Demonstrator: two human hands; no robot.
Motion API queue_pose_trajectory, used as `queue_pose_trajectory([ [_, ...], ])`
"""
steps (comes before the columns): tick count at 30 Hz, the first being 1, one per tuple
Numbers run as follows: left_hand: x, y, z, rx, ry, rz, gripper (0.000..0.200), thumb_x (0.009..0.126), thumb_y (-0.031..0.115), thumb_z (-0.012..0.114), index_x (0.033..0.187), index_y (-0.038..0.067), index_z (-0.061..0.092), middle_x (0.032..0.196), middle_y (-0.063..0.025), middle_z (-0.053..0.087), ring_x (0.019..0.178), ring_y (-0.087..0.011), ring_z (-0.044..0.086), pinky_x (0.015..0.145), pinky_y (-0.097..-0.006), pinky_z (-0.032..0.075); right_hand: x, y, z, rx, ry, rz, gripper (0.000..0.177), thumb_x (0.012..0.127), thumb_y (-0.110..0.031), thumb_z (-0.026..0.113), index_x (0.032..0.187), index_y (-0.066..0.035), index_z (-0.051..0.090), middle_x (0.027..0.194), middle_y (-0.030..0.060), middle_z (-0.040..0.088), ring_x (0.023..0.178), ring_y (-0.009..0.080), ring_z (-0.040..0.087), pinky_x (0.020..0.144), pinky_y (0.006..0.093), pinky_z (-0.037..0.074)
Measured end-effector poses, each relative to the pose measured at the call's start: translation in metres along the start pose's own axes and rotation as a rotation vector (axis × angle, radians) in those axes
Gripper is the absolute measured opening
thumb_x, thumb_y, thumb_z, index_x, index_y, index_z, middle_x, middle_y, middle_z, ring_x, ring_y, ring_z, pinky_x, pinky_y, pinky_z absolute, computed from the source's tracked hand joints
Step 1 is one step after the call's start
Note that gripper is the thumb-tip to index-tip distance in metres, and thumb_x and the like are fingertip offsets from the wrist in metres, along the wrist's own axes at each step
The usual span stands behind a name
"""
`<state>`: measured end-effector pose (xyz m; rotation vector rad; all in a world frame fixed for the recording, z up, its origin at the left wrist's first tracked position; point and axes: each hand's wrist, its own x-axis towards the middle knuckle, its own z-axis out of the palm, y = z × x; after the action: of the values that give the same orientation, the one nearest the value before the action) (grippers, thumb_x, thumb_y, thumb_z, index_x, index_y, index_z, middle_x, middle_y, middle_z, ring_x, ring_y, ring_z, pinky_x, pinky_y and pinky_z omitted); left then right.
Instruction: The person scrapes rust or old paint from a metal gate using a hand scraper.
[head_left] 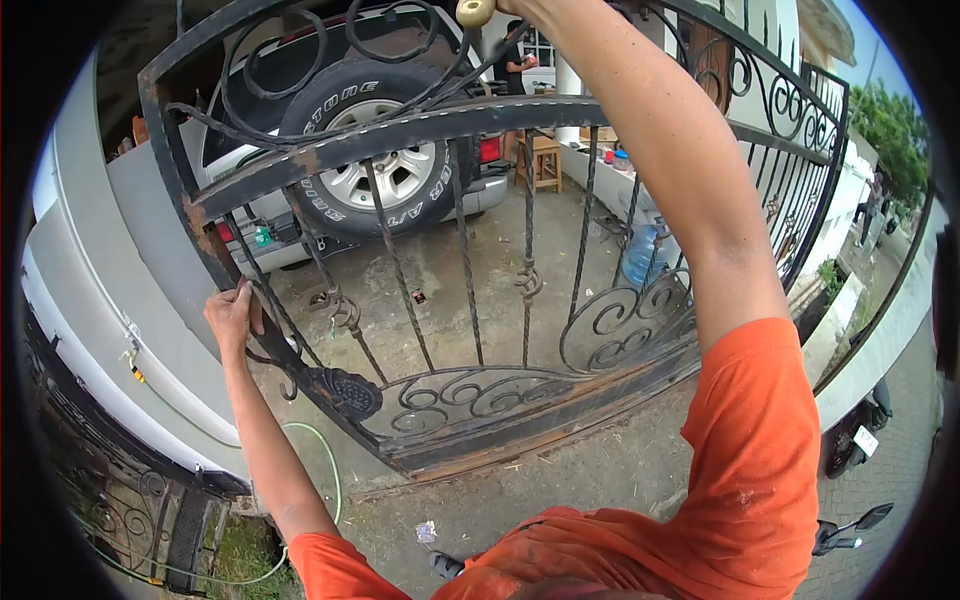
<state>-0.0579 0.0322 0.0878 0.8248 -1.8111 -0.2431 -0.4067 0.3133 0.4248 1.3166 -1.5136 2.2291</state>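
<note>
Orange sleeves (pixel 750 450) are filling the foreground. Left hand (pixel 232 315) is gripping the rusty side bar of the iron gate (pixel 470 400), which is tilting away beyond it. Right hand (pixel 512 6) is reaching overhead beside a brass knob (pixel 475 10); its grip cannot be told. Gate judged mid-handling, not yet upright.

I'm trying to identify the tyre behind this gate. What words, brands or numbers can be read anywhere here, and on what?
"STONE": white letters on the upper sidewall of the spare tyre; any letters before them are hidden by the gate.
"A/T": lower sidewall of the same tyre, upside down.
Number plate below the tyre: too blurred and too hidden by the bars to read.
Nothing else is legible.
</note>
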Motion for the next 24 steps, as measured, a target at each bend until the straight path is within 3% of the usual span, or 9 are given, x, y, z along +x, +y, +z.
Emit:
queue_pose_trajectory([
  [3,0.003,-0.008,0.001,-0.013,-0.013,-0.032,0.041,0.086,0.028,0.072,0.062,-0.005,0.067,0.048,-0.0095,0.058,0.047,-0.015,0.056,0.053,-0.0362,0.046,-0.053,-0.004,-0.016,0.201,-0.654,0.005,0.012,0.104,-0.02,0.049,0.105,-0.007,0.049,0.07,0.0039,0.052,0.048,0.0134,0.046,0.045,0.0326,0.048],
  [6,-0.001,-0.004,0.003,-0.078,0.007,-0.024,0.04,0.086,0.028,0.072,0.062,-0.004,0.068,0.048,-0.0093,0.059,0.047,-0.0151,0.056,0.053,-0.0355,0.046,-0.021,0.013,-0.042,0.825,-0.16,0.051,0.015,0.105,-0.023,0.046,0.097,-0.01,0.048,0.069,0.003,0.051,0.049,0.0145,0.048,0.046,0.0325,0.048],
  [8,-0.003,0.001,-0.001,-0.046,0.004,-0.028,0.041,0.087,0.028,0.071,0.062,-0.004,0.068,0.048,-0.0089,0.059,0.047,-0.0147,0.056,0.053,-0.0354,0.047,-0.022,0.016,-0.069,0.78,0.124,-0.12,0.024,0.106,-0.026,0.043,0.09,-0.008,0.047,0.068,0.0041,0.051,0.049,0.0166,0.049,0.046,0.0327,0.048],
  [10,-0.006,0.011,-0.004,-0.031,-0.022,-0.053,0.041,0.087,0.029,0.07,0.062,-0.003,0.069,0.048,-0.009,0.06,0.048,-0.0149,0.058,0.054,-0.0351,0.048,-0.021,0.026,-0.083,0.602,0.363,-0.164,0.027,0.104,-0.024,0.04,0.086,-0.006,0.048,0.064,0.0053,0.047,0.048,0.0187,0.051,0.044,0.0341,0.047],
  [14,-0.003,0.008,-0.003,-0.025,-0.02,-0.042,0.04,0.086,0.029,0.07,0.062,-0.003,0.07,0.049,-0.0096,0.061,0.048,-0.0161,0.059,0.055,-0.0349,0.05,0.011,0.072,-0.084,0.598,0.342,0.027,0.019,0.101,-0.017,0.043,0.091,-0.003,0.051,0.063,0.0088,0.055,0.05,0.0214,0.056,0.046,0.0371,0.05],
  [18,0.001,-0.007,0.002,-0.038,0.0,-0.006,0.039,0.085,0.029,0.071,0.061,-0.002,0.07,0.049,-0.01,0.062,0.049,-0.017,0.06,0.057,-0.0344,0.05,-0.103,0.018,-0.037,-0.075,-0.464,-0.084,0.025,0.105,-0.023,0.049,0.113,0.0,0.048,0.079,0.0074,0.058,0.059,0.0128,0.055,0.05,0.0308,0.051],
  [22,-0.005,0.018,-0.01,-0.03,-0.074,-0.081,0.038,0.085,0.03,0.072,0.064,-0.003,0.071,0.049,-0.0111,0.061,0.05,-0.0177,0.06,0.057,-0.0369,0.049,-0.084,0.027,-0.053,-0.07,-0.095,-0.084,0.023,0.102,-0.019,0.053,0.113,0.0,0.058,0.09,0.0135,0.069,0.069,0.0244,0.067,0.059,0.0385,0.056],
  [23,-0.003,0.008,-0.007,-0.035,-0.073,-0.083,0.038,0.085,0.03,0.072,0.064,-0.003,0.071,0.049,-0.0111,0.061,0.05,-0.0177,0.06,0.057,-0.0369,0.049,-0.084,0.025,-0.062,-0.16,-0.027,-0.287,0.015,0.098,-0.013,0.045,0.1,-0.002,0.055,0.07,0.015,0.065,0.054,0.027,0.063,0.051,0.0412,0.053],
  [24,0.001,-0.006,-0.002,-0.014,-0.035,-0.05,0.039,0.084,0.03,0.073,0.064,-0.003,0.07,0.05,-0.0117,0.06,0.05,-0.0181,0.058,0.056,-0.0377,0.048,-0.074,0.028,-0.074,-0.678,0.071,-0.368,0.018,0.095,-0.013,0.049,0.108,-0.003,0.056,0.077,0.0197,0.069,0.059,0.0339,0.067,0.06,0.0444,0.056],
])
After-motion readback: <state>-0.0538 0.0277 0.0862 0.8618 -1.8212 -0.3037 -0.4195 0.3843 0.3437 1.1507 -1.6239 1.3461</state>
